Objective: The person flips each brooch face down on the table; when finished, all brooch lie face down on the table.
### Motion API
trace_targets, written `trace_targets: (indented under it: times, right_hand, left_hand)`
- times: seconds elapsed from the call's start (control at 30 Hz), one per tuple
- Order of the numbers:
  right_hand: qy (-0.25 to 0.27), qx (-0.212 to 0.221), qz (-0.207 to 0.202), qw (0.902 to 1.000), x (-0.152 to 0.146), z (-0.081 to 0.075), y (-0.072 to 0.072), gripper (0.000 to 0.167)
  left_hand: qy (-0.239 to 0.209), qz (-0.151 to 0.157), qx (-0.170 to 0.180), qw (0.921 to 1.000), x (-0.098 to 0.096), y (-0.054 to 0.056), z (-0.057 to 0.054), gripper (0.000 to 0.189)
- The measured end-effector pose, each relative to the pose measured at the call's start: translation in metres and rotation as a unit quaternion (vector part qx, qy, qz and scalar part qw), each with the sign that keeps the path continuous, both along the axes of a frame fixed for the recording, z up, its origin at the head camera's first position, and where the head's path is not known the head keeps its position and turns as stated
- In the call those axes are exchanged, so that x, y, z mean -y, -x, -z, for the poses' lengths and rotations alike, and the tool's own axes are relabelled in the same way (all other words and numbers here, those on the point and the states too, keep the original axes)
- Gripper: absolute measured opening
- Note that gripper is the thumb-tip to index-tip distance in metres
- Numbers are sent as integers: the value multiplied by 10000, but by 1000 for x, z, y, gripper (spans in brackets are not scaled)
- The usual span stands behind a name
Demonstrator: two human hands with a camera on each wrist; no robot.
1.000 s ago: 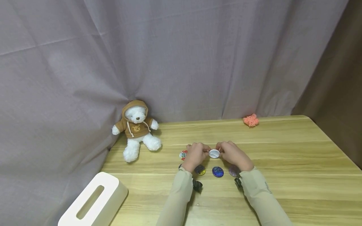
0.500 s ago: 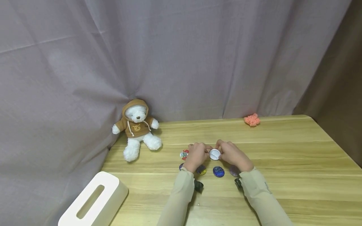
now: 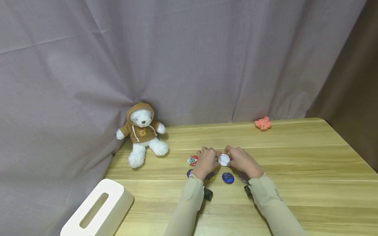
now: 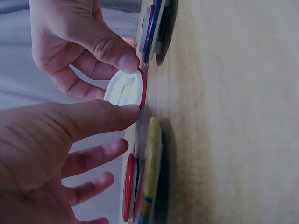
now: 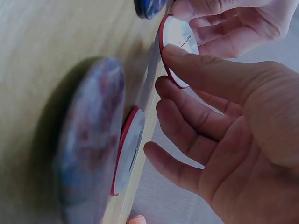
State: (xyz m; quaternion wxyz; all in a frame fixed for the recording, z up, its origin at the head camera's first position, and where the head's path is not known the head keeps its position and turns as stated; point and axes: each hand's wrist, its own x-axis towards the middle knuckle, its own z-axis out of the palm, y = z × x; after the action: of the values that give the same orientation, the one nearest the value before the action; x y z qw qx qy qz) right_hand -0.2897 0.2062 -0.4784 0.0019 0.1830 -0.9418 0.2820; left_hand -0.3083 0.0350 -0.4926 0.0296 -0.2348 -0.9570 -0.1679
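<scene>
A round pin badge (image 3: 223, 160) is held between both hands, its white back with the pin facing the wearer and its red rim away. My left hand (image 3: 206, 162) pinches its left edge; my right hand (image 3: 244, 162) pinches the right edge. In the left wrist view the left thumb (image 4: 105, 116) presses on the white back. A red, white and green badge (image 3: 193, 160) lies left of the left hand. Nearer lie a blue badge (image 3: 228, 178), a yellow-and-dark badge (image 3: 210, 177) and a purple badge (image 3: 243, 177). Another red-rimmed badge (image 5: 128, 151) shows its white back in the right wrist view.
A white plush bear (image 3: 143, 134) in a brown hoodie sits at the back left of the wooden table (image 3: 310, 170). A white box with a slot (image 3: 118, 200) stands front left. A coral bundle (image 3: 262, 123) lies along the back edge, before a grey curtain (image 3: 189, 65).
Between both hands, the badge has tipped up, so more of its white back faces the camera. The hands stay nearly in place, and the other badges lie where they were.
</scene>
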Motion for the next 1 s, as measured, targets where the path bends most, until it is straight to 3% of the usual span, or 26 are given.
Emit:
trace_targets:
  times: [0.2, 0.63, 1.0]
  right_hand:
    - [-167, 31, -28, 9999, 0, 2, 1, 25]
    - [-394, -84, -135, 9991, 2, 4, 2, 20]
    - [-644, 80, -152, 9978, 2, 5, 0, 23]
  left_hand:
    - [255, -42, -17, 9997, -1, -1, 1, 41]
    - [240, 198, 270, 9992, 6, -4, 3, 41]
    - [317, 246, 513, 9979, 7, -5, 1, 38]
